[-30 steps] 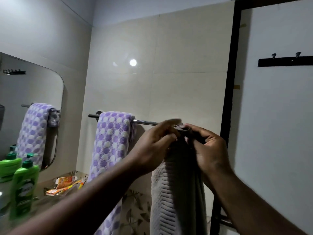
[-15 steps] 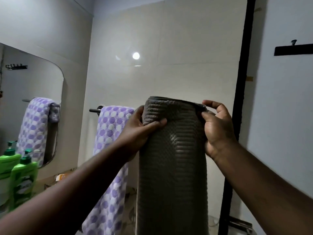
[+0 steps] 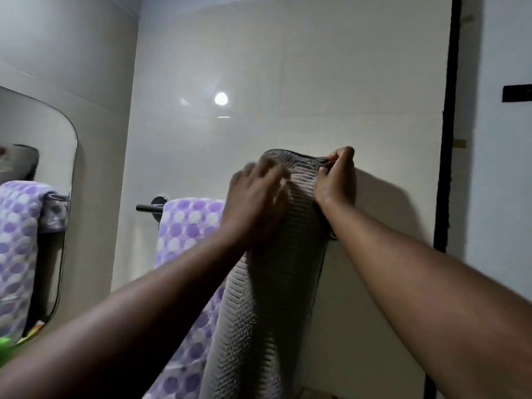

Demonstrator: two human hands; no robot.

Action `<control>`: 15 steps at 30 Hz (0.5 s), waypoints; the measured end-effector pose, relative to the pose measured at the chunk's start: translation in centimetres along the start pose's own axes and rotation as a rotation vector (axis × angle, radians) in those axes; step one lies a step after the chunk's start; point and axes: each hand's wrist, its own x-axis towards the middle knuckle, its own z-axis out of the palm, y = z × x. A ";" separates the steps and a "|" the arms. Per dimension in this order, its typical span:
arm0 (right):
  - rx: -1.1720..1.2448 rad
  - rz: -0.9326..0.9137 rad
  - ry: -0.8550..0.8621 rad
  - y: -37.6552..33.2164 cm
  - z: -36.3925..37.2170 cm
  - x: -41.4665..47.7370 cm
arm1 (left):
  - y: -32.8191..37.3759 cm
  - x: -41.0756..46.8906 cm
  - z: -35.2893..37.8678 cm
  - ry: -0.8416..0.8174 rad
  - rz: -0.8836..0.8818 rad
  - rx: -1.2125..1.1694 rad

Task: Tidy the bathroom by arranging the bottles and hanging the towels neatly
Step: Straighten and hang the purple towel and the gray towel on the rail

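Left hand point(image 3: 256, 203): centre of frame, arm reaching up from lower left, back of hand toward the camera. Fingers blurred; they appear extended and laid flat on the upper face of the grey towel point(image 3: 273, 283), gripping nothing.

Right hand point(image 3: 335, 180): just right of centre, arm rising from lower right, wrist bent. Thumb and fingers pinch the towel's top right edge.

Grey towel: ribbed, held up before the tiled wall, its length hanging to the bottom edge.

Purple dotted towel point(image 3: 187, 226): draped over the rail point(image 3: 146, 208), left of and partly behind the grey one.

Mirror point(image 3: 43, 125): left edge, reflecting the dotted towel.

Green bottle point(image 3: 4, 345): lower left corner, too blurred to read a label.
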 end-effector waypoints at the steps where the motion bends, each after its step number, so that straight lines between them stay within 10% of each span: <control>1: -0.082 -0.116 0.017 0.8 0.6 -0.5 | -0.6 -1.1 0.9 -0.149 0.023 0.051; 7: -0.576 -0.627 -0.080 0.2 0.7 -1.9 | -1.4 -1.8 3.3 -0.227 -0.009 0.026; 15: -0.622 -0.191 -0.682 -1.2 0.0 -2.9 | -2.4 1.3 3.6 -0.519 -0.065 0.114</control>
